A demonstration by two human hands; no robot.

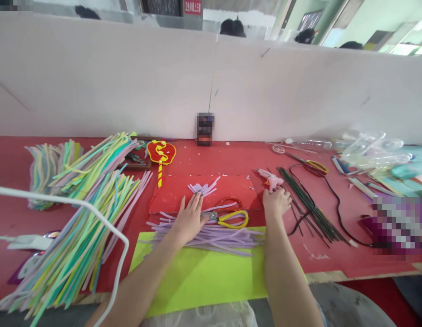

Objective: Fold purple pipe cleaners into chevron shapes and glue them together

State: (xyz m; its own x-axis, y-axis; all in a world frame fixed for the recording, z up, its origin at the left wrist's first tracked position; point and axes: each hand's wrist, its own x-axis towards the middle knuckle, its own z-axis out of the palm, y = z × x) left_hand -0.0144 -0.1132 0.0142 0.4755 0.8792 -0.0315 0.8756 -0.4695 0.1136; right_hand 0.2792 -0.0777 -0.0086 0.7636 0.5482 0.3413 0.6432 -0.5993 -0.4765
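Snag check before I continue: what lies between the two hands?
In the head view, yellow-handled scissors lie between the left hand and the right hand, with lilac strips around them and part of the red board.

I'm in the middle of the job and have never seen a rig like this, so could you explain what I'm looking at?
There is no machine here: these are a person's two bare hands. The single picture comes from a camera worn on their head, looking forward and down.

On the red table lie a red board and a green sheet, with lilac strips and yellow-handled scissors near the middle. Multicoloured strips lie to the left, dark stems to the right.

The left hand is spread, fingertips at short lilac pieces. The right hand is at the pink glue gun; whether it grips firmly is hard to tell.
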